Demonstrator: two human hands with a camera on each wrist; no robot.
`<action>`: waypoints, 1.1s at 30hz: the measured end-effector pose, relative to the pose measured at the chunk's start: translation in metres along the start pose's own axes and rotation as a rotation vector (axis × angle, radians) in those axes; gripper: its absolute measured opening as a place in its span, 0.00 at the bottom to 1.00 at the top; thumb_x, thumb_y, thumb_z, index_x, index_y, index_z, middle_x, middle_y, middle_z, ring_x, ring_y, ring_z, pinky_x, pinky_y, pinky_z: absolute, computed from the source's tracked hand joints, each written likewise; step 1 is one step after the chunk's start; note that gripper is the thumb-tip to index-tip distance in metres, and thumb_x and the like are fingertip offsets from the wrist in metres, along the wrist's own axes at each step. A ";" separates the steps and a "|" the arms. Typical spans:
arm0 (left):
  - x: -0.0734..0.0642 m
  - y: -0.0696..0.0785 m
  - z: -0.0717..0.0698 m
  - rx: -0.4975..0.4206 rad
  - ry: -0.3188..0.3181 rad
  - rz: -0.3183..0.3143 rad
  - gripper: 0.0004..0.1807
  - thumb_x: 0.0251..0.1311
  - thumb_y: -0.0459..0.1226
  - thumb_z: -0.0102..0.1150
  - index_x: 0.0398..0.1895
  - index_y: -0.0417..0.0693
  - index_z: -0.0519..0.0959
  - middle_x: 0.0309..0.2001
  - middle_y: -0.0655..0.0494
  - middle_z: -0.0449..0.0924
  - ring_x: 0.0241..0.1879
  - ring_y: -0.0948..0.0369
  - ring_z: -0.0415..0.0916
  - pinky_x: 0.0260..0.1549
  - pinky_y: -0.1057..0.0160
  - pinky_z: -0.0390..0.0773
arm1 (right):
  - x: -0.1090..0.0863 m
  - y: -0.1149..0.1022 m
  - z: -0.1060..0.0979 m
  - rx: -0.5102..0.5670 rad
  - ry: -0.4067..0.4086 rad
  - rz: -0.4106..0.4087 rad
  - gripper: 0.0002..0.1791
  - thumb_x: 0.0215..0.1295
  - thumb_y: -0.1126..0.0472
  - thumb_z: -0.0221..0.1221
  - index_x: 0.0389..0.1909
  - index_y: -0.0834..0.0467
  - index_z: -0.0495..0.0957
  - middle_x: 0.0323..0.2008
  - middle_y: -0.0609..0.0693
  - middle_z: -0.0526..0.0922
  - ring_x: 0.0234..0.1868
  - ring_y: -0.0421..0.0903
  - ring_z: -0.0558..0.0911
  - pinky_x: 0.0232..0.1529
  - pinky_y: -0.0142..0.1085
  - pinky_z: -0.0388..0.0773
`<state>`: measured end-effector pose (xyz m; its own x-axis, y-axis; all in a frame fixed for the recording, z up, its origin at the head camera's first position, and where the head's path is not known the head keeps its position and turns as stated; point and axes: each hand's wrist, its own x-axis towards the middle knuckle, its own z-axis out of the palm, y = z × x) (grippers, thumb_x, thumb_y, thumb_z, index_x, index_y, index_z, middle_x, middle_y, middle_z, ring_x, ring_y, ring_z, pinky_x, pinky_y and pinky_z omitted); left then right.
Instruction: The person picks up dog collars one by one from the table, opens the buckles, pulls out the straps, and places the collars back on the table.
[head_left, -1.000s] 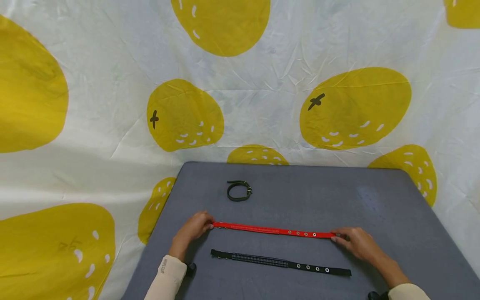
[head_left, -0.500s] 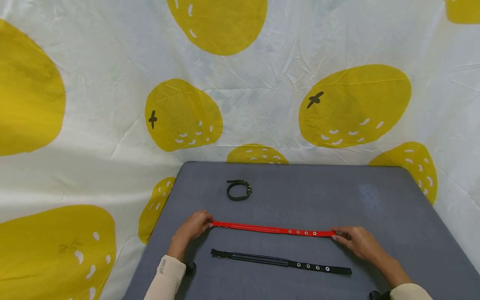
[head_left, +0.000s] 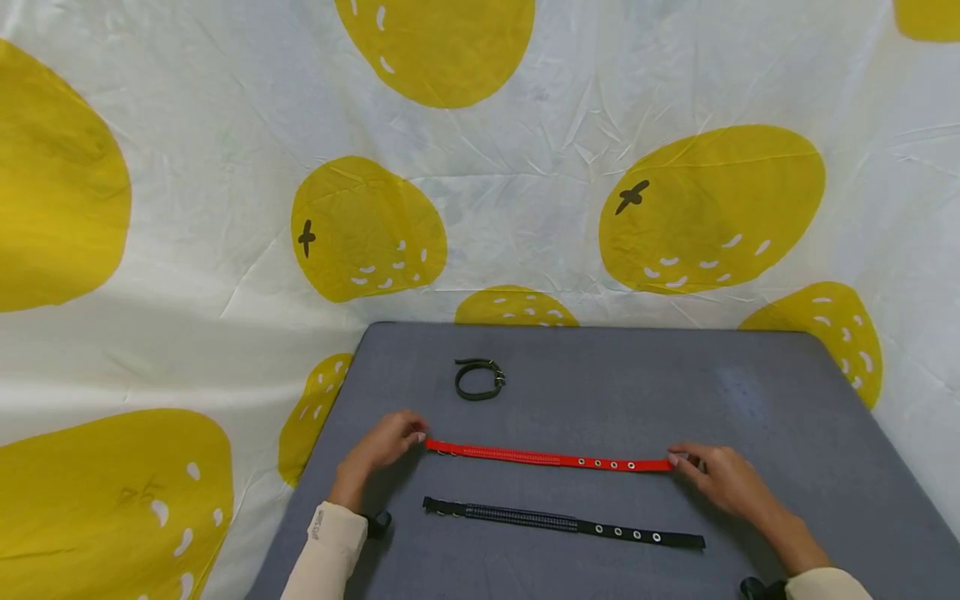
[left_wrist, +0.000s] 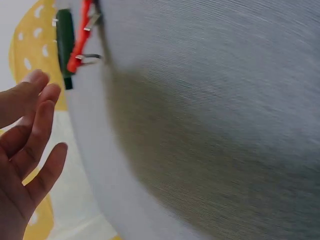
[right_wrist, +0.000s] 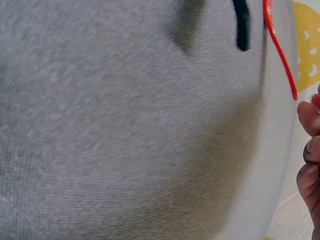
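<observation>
Left hand (head_left: pixel 386 437): held nothing, its fingers loosely spread just off the ringed end of the red strap; the table's left edge ran near it. Dark green strap (head_left: pixel 477 397): lay curled in a ring near the far edge of the grey table (head_left: pixel 622 379); to judge by the lay, the one piece left unstraightened. Red strap (head_left: pixel 517 456): lay straight between the hands, eyelets rightward, its laying-out seemingly done. Black strap (head_left: pixel 525 518): lay extended likewise, nearer the person, roughly parallel. Right hand (head_left: pixel 723 477): held nothing, fingers relaxed, just beside the red strap's plain tip; the widest open room stretched beyond it, toward the far right corner.
</observation>
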<state>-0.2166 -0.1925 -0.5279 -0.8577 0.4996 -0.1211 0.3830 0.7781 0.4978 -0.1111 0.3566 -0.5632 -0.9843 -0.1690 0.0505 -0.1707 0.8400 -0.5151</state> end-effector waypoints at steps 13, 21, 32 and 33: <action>0.074 0.046 -0.015 0.058 0.017 -0.010 0.12 0.67 0.35 0.62 0.51 0.40 0.82 0.48 0.48 0.84 0.50 0.51 0.81 0.52 0.50 0.79 | 0.001 -0.026 -0.003 0.005 0.039 -0.085 0.10 0.66 0.56 0.66 0.45 0.55 0.88 0.27 0.36 0.83 0.22 0.28 0.66 0.23 0.29 0.65; 0.115 0.049 0.011 0.248 -0.187 -0.017 0.19 0.69 0.38 0.61 0.61 0.41 0.79 0.59 0.47 0.80 0.61 0.49 0.76 0.61 0.49 0.74 | -0.003 -0.037 0.009 0.022 0.078 -0.166 0.06 0.61 0.61 0.69 0.39 0.52 0.88 0.25 0.30 0.77 0.24 0.26 0.66 0.24 0.27 0.65; 0.118 0.056 0.019 0.369 -0.250 -0.035 0.13 0.65 0.36 0.65 0.52 0.47 0.84 0.52 0.53 0.85 0.56 0.54 0.79 0.63 0.46 0.72 | 0.001 -0.049 0.004 0.053 -0.002 -0.112 0.06 0.65 0.59 0.67 0.41 0.53 0.88 0.27 0.35 0.81 0.22 0.28 0.66 0.23 0.27 0.64; 0.118 0.057 0.019 0.378 -0.247 -0.025 0.10 0.65 0.36 0.66 0.48 0.48 0.85 0.48 0.54 0.86 0.51 0.55 0.81 0.59 0.49 0.75 | 0.001 -0.049 0.003 0.053 -0.005 -0.113 0.06 0.65 0.59 0.67 0.41 0.52 0.88 0.27 0.35 0.81 0.22 0.28 0.66 0.23 0.27 0.64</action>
<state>-0.2895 -0.0820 -0.5301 -0.7782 0.5192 -0.3532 0.5009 0.8525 0.1495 -0.1035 0.3137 -0.5408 -0.9588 -0.2636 0.1059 -0.2773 0.7871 -0.5510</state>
